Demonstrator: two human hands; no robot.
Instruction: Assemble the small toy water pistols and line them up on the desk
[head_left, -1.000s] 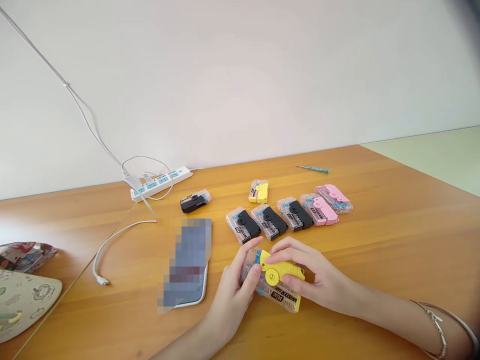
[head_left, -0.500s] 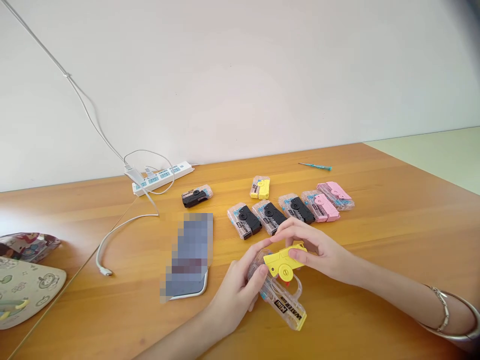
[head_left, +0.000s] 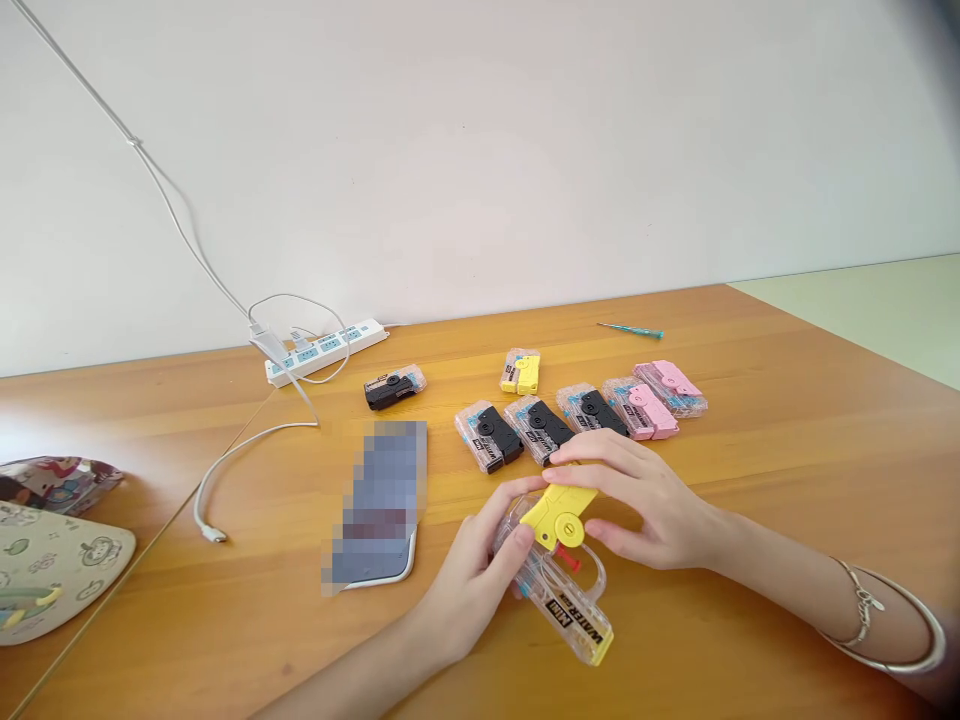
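Observation:
A clear mini water gun [head_left: 562, 600] with a yellow folding part and a red trigger is tilted above the table, its yellow-tipped end toward me. My left hand [head_left: 476, 575] is closed around its far end, thumb against the yellow part [head_left: 556, 515]. My right hand [head_left: 664, 505] is at the other side; its fingertips reach the upper edge of the yellow part, while its thumb stands apart near the round yellow disc. Just beyond the hands lies a row of folded water guns, several black [head_left: 495, 437] and two pink [head_left: 651, 412].
Behind the row lies a folded yellow water gun [head_left: 521, 372]; a black one [head_left: 395, 387] is farther left. A phone [head_left: 386, 510], partly pixelated, a white cable [head_left: 225, 465], a power strip [head_left: 330, 350] and a patterned cap [head_left: 67, 575] are leftward. A thin teal screwdriver [head_left: 637, 331] lies at the back right.
The yellow part has swung to a steeper angle, showing more of the red trigger. My right thumb has come off it, and the right fingers have moved onto its upper edge.

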